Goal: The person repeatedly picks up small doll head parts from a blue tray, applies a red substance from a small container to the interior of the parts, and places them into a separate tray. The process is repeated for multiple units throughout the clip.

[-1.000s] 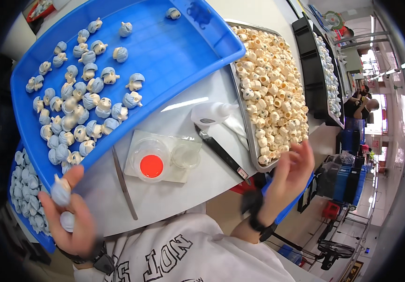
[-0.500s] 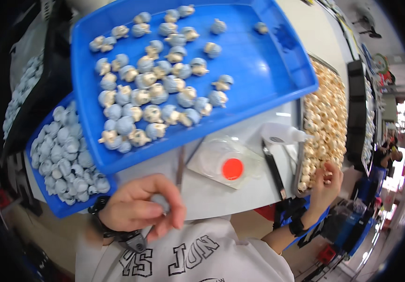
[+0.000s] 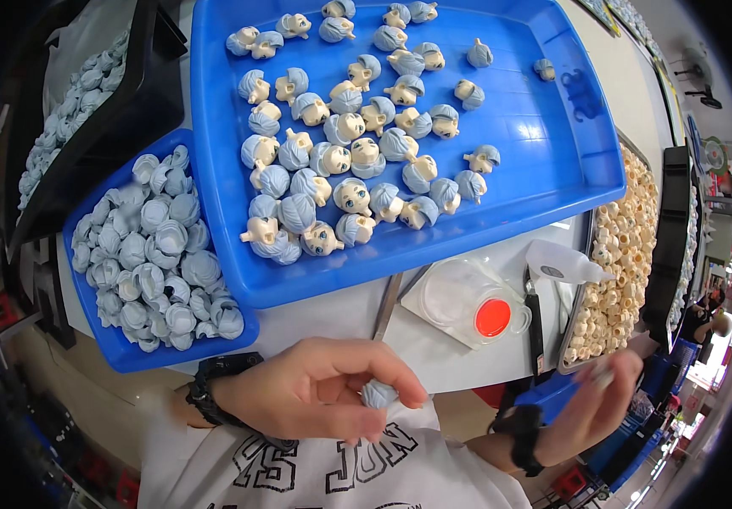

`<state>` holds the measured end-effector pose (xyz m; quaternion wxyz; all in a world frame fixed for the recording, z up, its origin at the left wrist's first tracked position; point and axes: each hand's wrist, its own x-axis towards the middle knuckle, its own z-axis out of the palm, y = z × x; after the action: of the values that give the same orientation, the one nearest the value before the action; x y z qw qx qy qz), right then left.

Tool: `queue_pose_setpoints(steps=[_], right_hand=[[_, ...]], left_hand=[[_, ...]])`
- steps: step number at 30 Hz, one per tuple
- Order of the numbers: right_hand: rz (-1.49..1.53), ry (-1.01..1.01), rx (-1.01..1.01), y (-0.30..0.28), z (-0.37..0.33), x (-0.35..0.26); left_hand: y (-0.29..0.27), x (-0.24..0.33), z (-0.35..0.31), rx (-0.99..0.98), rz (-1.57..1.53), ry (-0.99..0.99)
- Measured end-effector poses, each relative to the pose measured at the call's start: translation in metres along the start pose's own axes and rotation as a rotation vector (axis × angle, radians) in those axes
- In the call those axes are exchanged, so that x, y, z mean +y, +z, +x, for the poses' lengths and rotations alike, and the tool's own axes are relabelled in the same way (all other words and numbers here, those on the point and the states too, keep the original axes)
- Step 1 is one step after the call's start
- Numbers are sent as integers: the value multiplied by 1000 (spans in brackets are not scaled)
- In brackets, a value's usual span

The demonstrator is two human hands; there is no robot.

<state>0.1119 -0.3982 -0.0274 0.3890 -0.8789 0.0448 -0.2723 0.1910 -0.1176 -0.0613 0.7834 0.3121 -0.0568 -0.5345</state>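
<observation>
My left hand (image 3: 311, 386) is closed round a light-blue doll hair piece (image 3: 378, 394), pinched between thumb and fingers in front of my shirt. To the right, my right hand (image 3: 591, 411) is smeared by motion, with a small pale doll head part (image 3: 602, 376) at its fingertips; its exact shape is blurred. Beside that hand lies a metal tray (image 3: 590, 293) full of beige doll head parts (image 3: 616, 280). Ahead, a large blue tray (image 3: 527, 127) holds many small doll heads (image 3: 353, 197) with blue hair, some with painted faces turned up.
At left is a blue bin (image 3: 132, 360) of loose hair pieces (image 3: 158, 237), near a black crate (image 3: 120, 110). On the white table lie a clear container with a red cap (image 3: 493, 318), a white squeeze bottle (image 3: 563, 263) and a black-handled tool (image 3: 535, 327).
My right hand has lifted away from the beige parts toward me, now with a small part at its fingertips. My left hand keeps the hair piece. The whole view has shifted.
</observation>
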Motion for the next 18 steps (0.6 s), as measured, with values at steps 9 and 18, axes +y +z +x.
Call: queue_pose_setpoints(steps=[9, 18], right_hand=[[585, -347, -477, 78, -19, -33], [480, -481, -419, 87, -13, -38]], left_hand=[[-6, -2, 8, -142, 424, 20], [-8, -2, 7, -82, 567, -12]])
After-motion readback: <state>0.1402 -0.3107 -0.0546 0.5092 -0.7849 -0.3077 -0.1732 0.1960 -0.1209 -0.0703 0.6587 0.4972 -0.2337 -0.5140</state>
